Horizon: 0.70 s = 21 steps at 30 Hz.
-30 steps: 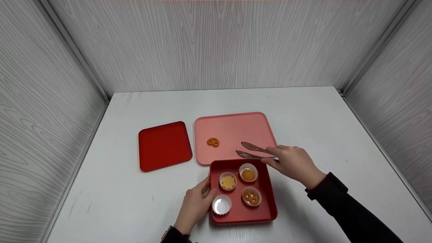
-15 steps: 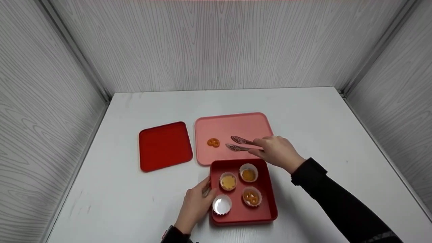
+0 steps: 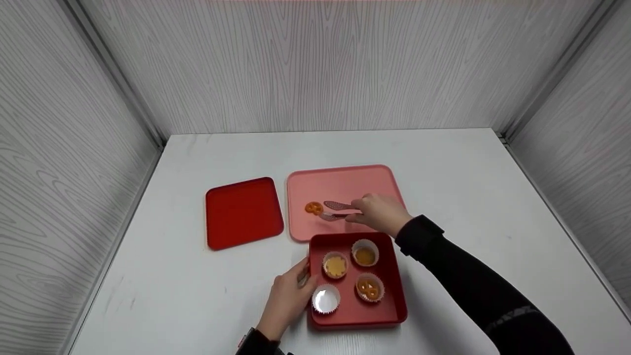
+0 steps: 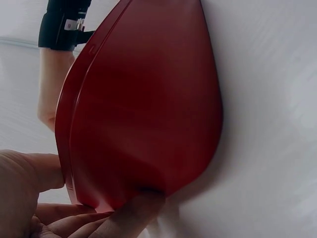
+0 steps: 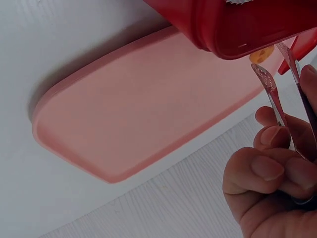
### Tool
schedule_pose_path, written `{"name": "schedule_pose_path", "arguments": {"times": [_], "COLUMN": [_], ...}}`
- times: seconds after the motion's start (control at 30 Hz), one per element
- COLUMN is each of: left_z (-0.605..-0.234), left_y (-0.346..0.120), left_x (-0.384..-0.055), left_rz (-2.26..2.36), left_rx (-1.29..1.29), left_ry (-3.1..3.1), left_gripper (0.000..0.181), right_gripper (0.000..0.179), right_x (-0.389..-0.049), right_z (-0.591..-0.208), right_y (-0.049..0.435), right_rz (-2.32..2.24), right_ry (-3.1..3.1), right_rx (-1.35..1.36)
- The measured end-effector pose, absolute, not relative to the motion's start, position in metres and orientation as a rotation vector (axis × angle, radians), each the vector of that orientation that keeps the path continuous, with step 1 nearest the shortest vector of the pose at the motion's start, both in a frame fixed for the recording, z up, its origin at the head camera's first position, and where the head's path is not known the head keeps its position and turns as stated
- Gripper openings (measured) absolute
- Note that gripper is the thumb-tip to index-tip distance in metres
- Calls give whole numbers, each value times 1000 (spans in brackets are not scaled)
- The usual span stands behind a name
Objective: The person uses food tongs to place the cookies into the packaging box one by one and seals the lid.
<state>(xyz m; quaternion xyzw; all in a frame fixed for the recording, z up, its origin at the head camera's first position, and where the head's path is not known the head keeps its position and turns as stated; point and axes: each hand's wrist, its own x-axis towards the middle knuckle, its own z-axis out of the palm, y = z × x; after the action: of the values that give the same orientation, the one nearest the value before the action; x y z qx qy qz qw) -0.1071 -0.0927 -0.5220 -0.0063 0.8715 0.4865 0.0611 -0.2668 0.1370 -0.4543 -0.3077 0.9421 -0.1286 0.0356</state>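
Two grips: left hand [image 3: 287, 300] curls on deep square red box [image 3: 345, 315], left wall | right hand [image 3: 380, 213] curls round silvery metal tongs [image 3: 337, 205], tips parted | brown knotted pretzel [image 3: 312, 207]: beyond box, beside tips | better squeeze lightly, both tips level

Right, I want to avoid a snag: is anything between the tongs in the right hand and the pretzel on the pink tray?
Nothing visible stands between them: the right hand holds the tongs spread, with their tips beside the pretzel. The red box lies to the near side, outside that gap.
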Motion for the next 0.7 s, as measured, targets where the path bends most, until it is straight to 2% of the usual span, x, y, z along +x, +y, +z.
{"name": "schedule_pose_path", "arguments": {"times": [0.33,0.7], "left_z": [-521,-518], "left_y": [-91,-92], "left_x": [-108,-108], "left_rz": [1450,1435], "left_rx": [-20,-36], "left_ry": [2648,2628], "left_gripper": [54,55], "right_gripper": [25,30], "right_x": [-274,-281], "right_z": [-465,-463], "right_y": [125,112], "right_rz": [-317,-217], "right_ry": [2941,2929], "right_rx": [-1048,-969]}}
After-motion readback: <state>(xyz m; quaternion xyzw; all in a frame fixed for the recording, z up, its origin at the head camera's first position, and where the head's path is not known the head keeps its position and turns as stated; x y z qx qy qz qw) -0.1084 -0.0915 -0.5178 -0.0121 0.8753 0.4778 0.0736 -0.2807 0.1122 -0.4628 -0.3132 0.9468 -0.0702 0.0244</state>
